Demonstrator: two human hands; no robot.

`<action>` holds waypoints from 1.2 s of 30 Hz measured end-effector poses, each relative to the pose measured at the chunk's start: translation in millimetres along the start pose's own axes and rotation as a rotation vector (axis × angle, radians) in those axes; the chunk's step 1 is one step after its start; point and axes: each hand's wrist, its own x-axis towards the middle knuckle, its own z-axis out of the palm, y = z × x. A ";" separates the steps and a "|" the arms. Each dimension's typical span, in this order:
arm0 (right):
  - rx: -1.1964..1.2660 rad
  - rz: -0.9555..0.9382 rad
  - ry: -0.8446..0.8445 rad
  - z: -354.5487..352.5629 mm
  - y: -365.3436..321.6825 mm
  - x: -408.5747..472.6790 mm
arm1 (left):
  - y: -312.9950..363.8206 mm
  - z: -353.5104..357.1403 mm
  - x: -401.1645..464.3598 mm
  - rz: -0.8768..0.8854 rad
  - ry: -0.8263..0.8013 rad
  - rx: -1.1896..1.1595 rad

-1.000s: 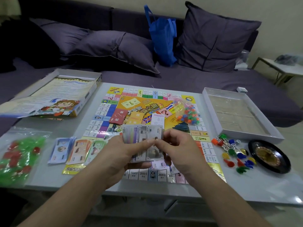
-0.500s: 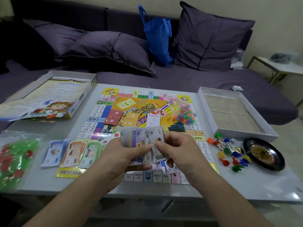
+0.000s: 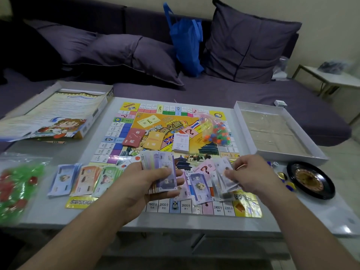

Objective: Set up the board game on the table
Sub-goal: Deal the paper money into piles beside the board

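Observation:
The game board (image 3: 136, 131) lies open on the white table (image 3: 311, 215). My left hand (image 3: 142, 182) holds a fanned stack of play money (image 3: 159, 166) above the board's near edge. My right hand (image 3: 251, 176) pinches a few grey notes (image 3: 224, 178) pulled off to the right. Loose purple notes (image 3: 198, 184) lie on the board between my hands. Three sorted piles of notes, blue (image 3: 62, 178), orange (image 3: 85, 180) and green (image 3: 107, 176), lie left of the board. Card decks, red (image 3: 133, 137), orange (image 3: 153, 141) and white (image 3: 181, 142), sit on the board's middle.
A bag of coloured pieces (image 3: 216, 131) rests on the board. A bag of green and red pieces (image 3: 17, 186) lies at the left. The box lid (image 3: 58, 114) is at the far left, the empty box tray (image 3: 276, 133) at the right, a black roulette wheel (image 3: 309, 180) beside it.
My hands, together on one stack before, have come apart: the right hand has drawn a few notes away to the right while the left keeps the stack.

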 end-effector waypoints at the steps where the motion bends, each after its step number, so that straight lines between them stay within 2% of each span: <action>1: -0.057 0.006 -0.016 4.6 0.6 -1.3 | 0.1 -0.1 0.0 0.002 0.001 -0.001; 3: -0.210 -0.004 -0.027 15.4 1.3 -4.7 | -0.1 -0.1 -0.4 0.009 0.009 -0.001; 6: -0.594 -0.007 0.026 25.8 1.1 -11.3 | -1.0 -1.2 -1.0 0.014 0.033 -0.013; 8: -0.687 -0.062 0.086 28.1 -3.3 -16.3 | -0.9 -1.2 -2.1 0.017 0.036 -0.006; 9: -0.611 -0.111 0.098 29.2 -6.5 -18.0 | -0.8 -0.5 -2.9 0.018 0.034 0.001; 11: -0.168 -0.187 0.026 31.5 -17.3 -25.3 | -0.3 2.3 -4.1 0.019 0.027 0.011; 13: 0.326 -0.169 -0.223 35.5 -32.1 -38.1 | -1.8 5.6 -4.5 0.024 0.008 0.021; 14: 0.455 -0.166 -0.326 38.6 -36.7 -44.3 | -2.8 7.3 -5.0 0.029 -0.006 0.028; 16: 0.435 -0.246 -0.376 46.5 -39.4 -51.9 | -4.2 9.5 -6.1 0.033 -0.036 0.034; 18: 0.345 -0.294 -0.316 53.0 -37.8 -51.0 | -3.5 10.3 -7.1 0.018 -0.065 0.003; 21: 0.394 -0.274 -0.263 51.9 -34.8 -44.5 | -1.3 6.8 -6.4 -0.007 -0.052 -0.050; 28: 0.400 -0.270 -0.253 51.1 -32.3 -43.8 | -4.3 7.8 -5.3 0.051 0.000 0.055; 36: 0.406 -0.249 -0.306 54.6 -34.6 -48.9 | -4.8 9.8 -5.6 0.022 -0.017 -0.006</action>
